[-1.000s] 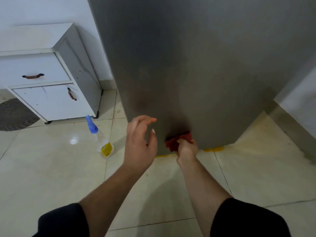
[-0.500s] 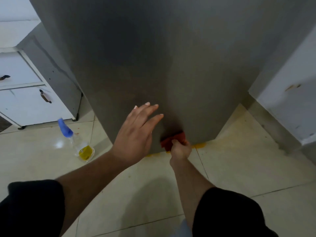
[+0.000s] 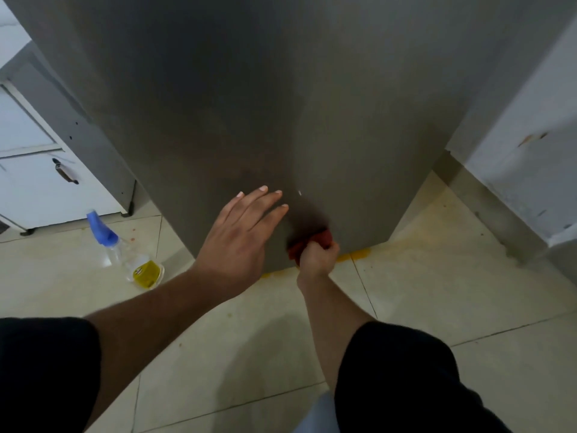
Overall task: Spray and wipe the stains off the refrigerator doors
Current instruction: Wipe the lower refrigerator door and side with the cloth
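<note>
Since a moment ago, the left hand (image 3: 240, 242) has spread flat and now lies against the gray fridge door (image 3: 265, 104), empty. Low on the door, the right hand (image 3: 317, 257) is closed tight around a red cloth (image 3: 307, 242). On the pale tile floor (image 3: 452, 292) stands a spray bottle (image 3: 125, 251), near a white cabinet (image 3: 37, 185). Yellow stains (image 3: 359, 254) mark the floor under the door.

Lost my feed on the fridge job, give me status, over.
Right hand clamps red cloth low on refrigerator door. Left hand open, at door. Spray bottle on floor, left. Nothing in the way.
</note>
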